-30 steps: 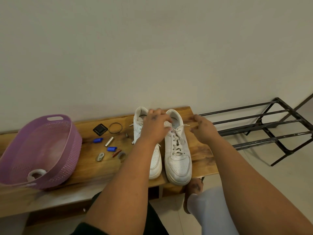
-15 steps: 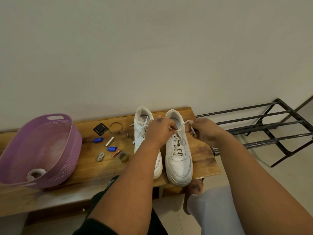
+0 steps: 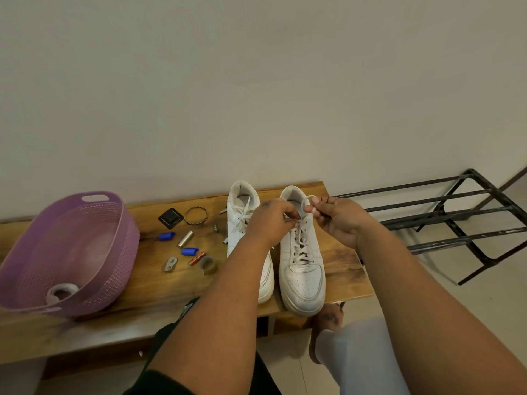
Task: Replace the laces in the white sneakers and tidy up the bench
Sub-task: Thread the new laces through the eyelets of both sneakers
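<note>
Two white sneakers stand side by side on the wooden bench (image 3: 148, 283), toes toward me. The right sneaker (image 3: 301, 276) is laced up its front. My left hand (image 3: 271, 220) pinches a lace end over that shoe's top eyelets. My right hand (image 3: 336, 216) pinches the other end, which forms a small white loop (image 3: 307, 201) above the shoe's opening. The left sneaker (image 3: 242, 220) is partly hidden behind my left forearm, with loose laces showing near its tongue.
A purple basket (image 3: 119, 252) holding a tape roll (image 3: 61, 291) sits at the bench's left. Small items lie between basket and shoes: a black square (image 3: 170, 218), a ring (image 3: 196, 215), blue caps, a silver tube, a tape roll (image 3: 207, 265). A black metal rack (image 3: 445, 220) stands right.
Both hands have drawn together over the right sneaker's top, and the lace between them has gone from a straight pull to a small loop at my right fingertips.
</note>
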